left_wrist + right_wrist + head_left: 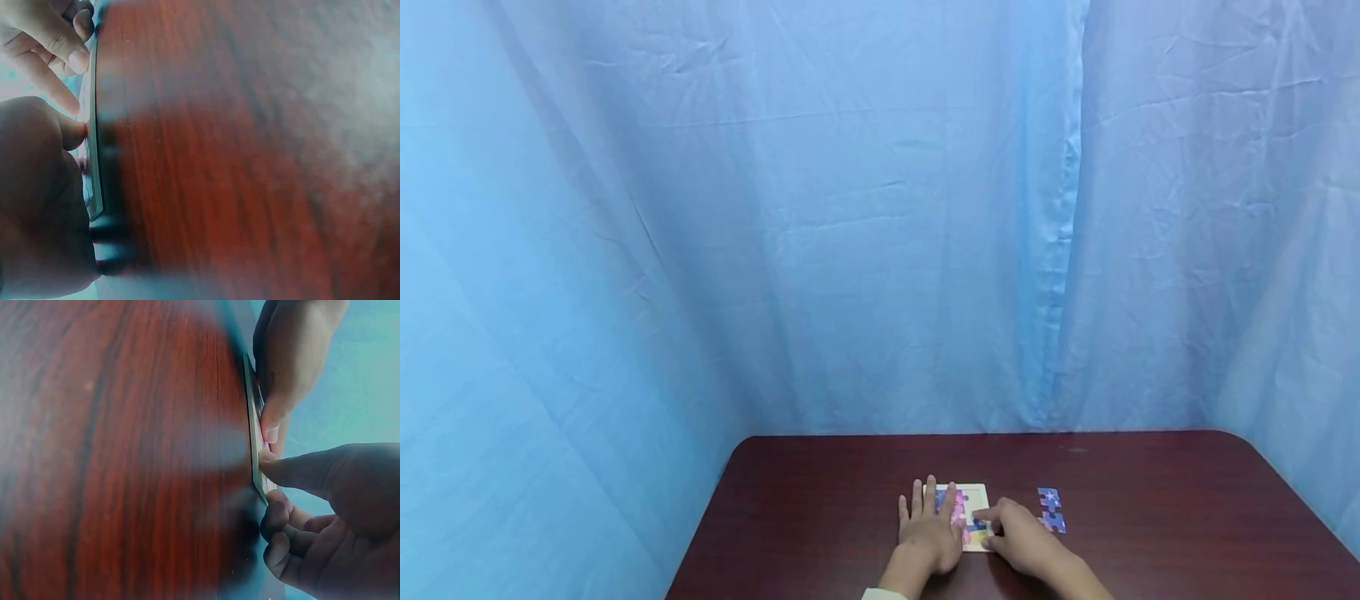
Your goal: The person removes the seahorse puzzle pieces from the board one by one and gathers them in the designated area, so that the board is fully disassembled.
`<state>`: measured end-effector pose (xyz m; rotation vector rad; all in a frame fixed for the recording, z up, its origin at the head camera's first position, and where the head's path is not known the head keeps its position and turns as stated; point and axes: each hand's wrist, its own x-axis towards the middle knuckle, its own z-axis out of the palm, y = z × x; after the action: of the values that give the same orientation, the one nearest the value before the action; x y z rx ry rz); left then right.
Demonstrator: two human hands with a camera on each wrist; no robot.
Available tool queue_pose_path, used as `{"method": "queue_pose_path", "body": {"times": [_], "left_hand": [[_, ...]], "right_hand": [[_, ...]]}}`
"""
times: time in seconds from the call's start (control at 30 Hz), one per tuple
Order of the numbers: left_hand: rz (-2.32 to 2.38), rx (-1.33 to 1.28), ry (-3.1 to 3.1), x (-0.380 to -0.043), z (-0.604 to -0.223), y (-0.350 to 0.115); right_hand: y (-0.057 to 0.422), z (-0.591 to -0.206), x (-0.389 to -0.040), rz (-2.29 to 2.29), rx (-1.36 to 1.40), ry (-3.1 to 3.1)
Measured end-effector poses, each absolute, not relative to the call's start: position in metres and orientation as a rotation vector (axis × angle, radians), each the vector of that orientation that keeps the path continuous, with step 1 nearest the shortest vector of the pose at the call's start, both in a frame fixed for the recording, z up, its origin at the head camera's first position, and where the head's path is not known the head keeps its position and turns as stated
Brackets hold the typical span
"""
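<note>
A small jigsaw puzzle board (973, 486) with a cream rim lies on the table, with pink and blue pieces filling its left part and a bare cream patch at upper right. My left hand (928, 533) rests on the board's left side, fingers spread and straight. From the right, my right hand (1026, 537) reaches over the board. Its index finger touches a blue and yellow puzzle piece (977, 533) at lower right, while its thumb touches near the rim. In the right wrist view, the other fingers of this hand (350, 512) curl beside the board's edge (253, 425).
Two loose blue puzzle pieces lie right of the board, the upper piece (1049, 497) just beyond the lower one (1055, 522). The dark red-brown table (805, 508) has rounded far corners. Light blue curtains (880, 250) hang behind it and along both sides.
</note>
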<state>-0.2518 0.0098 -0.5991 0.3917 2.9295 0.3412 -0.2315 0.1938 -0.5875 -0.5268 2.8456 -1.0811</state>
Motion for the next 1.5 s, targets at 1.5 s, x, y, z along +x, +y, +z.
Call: {"method": "queue_pose_path", "body": {"times": [1.5], "left_hand": [[0.457, 0.403, 2.877, -0.264, -0.622, 0.008]], "right_hand": [[0.189, -0.590, -0.235, -1.284, -0.468, 2.829]]}}
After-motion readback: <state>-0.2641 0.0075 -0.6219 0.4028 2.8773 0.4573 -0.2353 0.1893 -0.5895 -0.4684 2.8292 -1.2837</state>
